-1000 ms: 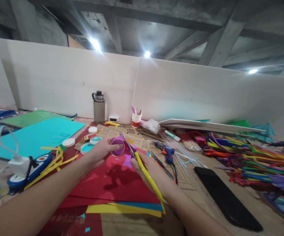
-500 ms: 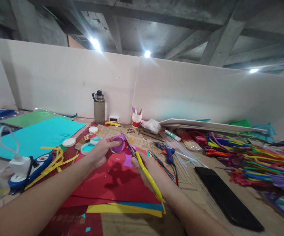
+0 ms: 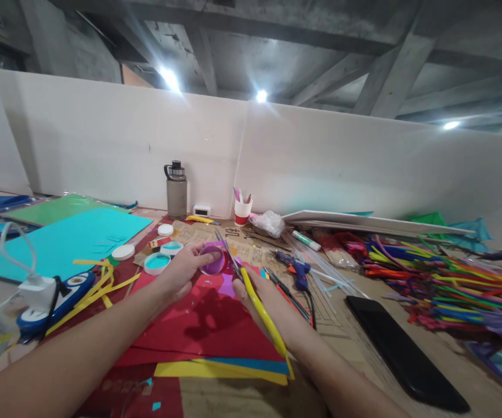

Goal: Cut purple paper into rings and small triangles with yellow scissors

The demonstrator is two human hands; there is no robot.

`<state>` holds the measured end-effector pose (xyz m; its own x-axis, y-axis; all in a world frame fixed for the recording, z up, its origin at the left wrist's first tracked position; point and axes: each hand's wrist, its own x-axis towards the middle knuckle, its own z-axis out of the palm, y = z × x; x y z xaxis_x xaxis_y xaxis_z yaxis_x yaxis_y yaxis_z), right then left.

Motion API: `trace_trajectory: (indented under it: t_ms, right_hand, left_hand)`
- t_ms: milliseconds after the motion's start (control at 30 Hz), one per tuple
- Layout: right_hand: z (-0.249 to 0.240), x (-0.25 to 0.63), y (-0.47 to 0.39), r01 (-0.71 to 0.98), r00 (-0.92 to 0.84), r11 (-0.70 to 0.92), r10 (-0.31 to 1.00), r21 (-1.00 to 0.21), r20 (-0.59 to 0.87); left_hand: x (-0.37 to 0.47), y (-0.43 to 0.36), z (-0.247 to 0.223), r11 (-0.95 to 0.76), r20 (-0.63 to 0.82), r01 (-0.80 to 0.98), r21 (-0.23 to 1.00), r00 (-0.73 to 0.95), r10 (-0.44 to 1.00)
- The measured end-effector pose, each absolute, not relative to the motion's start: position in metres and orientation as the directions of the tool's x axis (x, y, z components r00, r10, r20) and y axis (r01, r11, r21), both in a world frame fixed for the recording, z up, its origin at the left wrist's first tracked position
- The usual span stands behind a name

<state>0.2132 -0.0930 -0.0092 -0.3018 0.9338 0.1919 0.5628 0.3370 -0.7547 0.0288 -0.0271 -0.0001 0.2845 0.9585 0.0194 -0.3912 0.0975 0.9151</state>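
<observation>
My left hand (image 3: 185, 270) pinches a round purple piece with a red rim (image 3: 212, 262) between thumb and fingers. In my right hand (image 3: 259, 296) is a pair of scissors (image 3: 257, 310) with yellow handles, its blades pointing up and away at the right edge of the purple piece. Whether the blades touch the rim I cannot tell. Under both hands lie red sheets (image 3: 190, 334), with purple scraps (image 3: 228, 285) and tiny blue bits on top. Yellow sheets (image 3: 220, 373) stick out below the red ones.
White round lids with cyan inside (image 3: 156, 263) stand left of my hands, near yellow strips (image 3: 110, 284). A hot glue gun (image 3: 299, 274) and a black phone (image 3: 403, 354) lie to the right, with colourful pipe cleaners (image 3: 446, 278) beyond. Behind stand a bottle (image 3: 176, 194) and a paper cup (image 3: 242, 212).
The view has shifted very slightly. The purple piece and the scissors blades have moved a little to the right; both hands keep their holds.
</observation>
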Motion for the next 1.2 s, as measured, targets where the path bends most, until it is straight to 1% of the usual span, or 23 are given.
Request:
trace_trajectory:
  t_ms: [267, 433, 667, 800, 967, 1200]
  right_hand:
    - [-0.0107, 0.2130, -0.0923, 0.549, -0.293, 0.360, 0.928, -0.754, 0.229]
    - [-0.0126, 0.2146, -0.0912, 0.587, -0.281, 0.338, 0.937, -0.736, 0.207]
    - [-0.0160, 0.2143, -0.0896, 0.608, -0.261, 0.333, 0.941, -0.721, 0.214]
    - [-0.0159, 0.2146, -0.0900, 0.611, -0.274, 0.331, 0.941, -0.719, 0.200]
    - [-0.0165, 0.2135, -0.0908, 0.583, -0.277, 0.329, 0.940, -0.743, 0.199]
    - [-0.0129, 0.2114, -0.0912, 0.513, -0.308, 0.372, 0.921, -0.774, 0.238]
  left_hand:
    - [0.0287, -0.0258, 0.0001, 0.095, 0.025, -0.384, 0.919, 0.296, 0.955]
    - [0.0272, -0.0255, 0.0009, 0.100, 0.024, -0.371, 0.923, 0.316, 0.949]
    - [0.0218, -0.0218, -0.0016, 0.073, 0.050, -0.337, 0.939, 0.342, 0.938]
    - [0.0217, -0.0210, -0.0018, 0.079, 0.041, -0.347, 0.934, 0.324, 0.945]
    - [0.0277, -0.0254, -0.0019, 0.095, 0.030, -0.412, 0.906, 0.287, 0.958]
    - [0.0306, -0.0296, 0.0018, 0.095, 0.023, -0.395, 0.914, 0.285, 0.958]
